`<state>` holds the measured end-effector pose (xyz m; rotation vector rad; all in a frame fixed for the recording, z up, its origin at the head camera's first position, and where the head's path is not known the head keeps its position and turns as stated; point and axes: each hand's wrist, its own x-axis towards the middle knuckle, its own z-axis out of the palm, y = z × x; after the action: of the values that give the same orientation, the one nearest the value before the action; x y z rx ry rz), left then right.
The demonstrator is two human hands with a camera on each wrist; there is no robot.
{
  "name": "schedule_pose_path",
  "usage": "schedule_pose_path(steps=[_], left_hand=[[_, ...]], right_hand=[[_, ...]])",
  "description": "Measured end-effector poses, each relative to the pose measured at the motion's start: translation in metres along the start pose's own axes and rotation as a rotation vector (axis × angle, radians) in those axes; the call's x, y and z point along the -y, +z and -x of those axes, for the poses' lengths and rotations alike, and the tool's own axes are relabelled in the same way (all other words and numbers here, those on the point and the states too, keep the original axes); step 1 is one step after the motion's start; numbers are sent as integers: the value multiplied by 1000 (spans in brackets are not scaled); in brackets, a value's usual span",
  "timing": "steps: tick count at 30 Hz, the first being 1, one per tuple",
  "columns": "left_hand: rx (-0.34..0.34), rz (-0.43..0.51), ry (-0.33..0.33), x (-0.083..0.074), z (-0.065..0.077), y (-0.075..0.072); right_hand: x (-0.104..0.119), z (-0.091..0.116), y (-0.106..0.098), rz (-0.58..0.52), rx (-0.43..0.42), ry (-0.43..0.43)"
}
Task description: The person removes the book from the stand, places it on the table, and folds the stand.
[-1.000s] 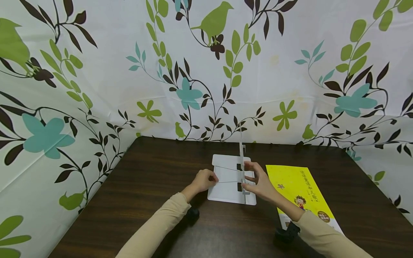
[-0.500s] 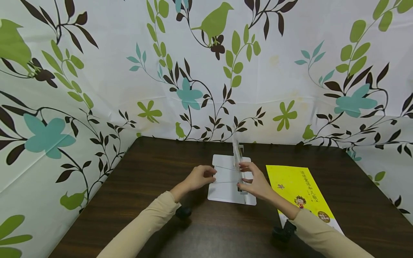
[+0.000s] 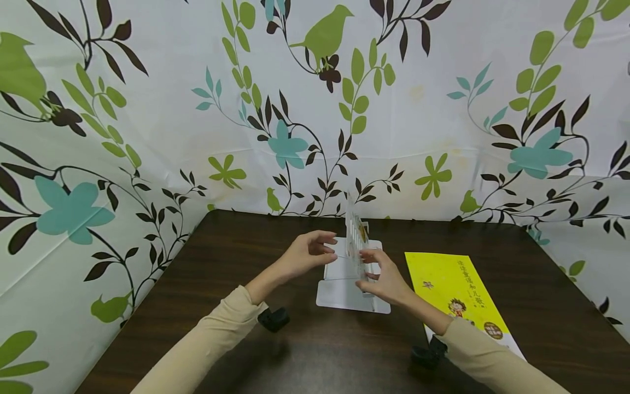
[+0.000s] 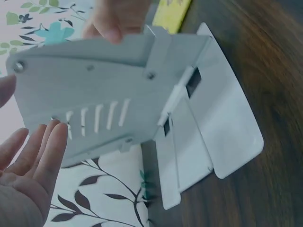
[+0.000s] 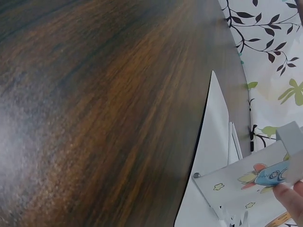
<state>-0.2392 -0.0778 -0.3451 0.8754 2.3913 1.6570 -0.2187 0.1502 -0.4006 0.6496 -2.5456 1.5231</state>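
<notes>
our white stand (image 3: 339, 294) sits on the worktop (image 3: 344, 355), near the middle of its far edge, with its flap (image 4: 104, 75) up. we pinch the flap's side with our right hand (image 3: 386, 279). our left hand (image 3: 307, 254) is free, fingers loose, just beside the flap. a yellow book (image 3: 450, 282) lies nearer the worktop's right edge.

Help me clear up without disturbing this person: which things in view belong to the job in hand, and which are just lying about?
Part of the job:
White base plate, flat on the table
Slotted panel, raised above the plate
Right hand, touching the panel
Left hand, near it

Lying about:
Yellow book, right of the plate
Patterned cloth, a backdrop
</notes>
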Motion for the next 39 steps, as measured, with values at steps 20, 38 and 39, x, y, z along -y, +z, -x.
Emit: schedule_pose_path(steps=[20,38,39], left_hand=[[-28,125,-118,-21,10,13],[-107,270,-192,20,34,-3],[-115,272,-200,22,36,-4]], right_hand=[[-1,-5,7,-14,64,32],[-24,8,9,-175,131,179],[-25,9,8,-174,139,181]])
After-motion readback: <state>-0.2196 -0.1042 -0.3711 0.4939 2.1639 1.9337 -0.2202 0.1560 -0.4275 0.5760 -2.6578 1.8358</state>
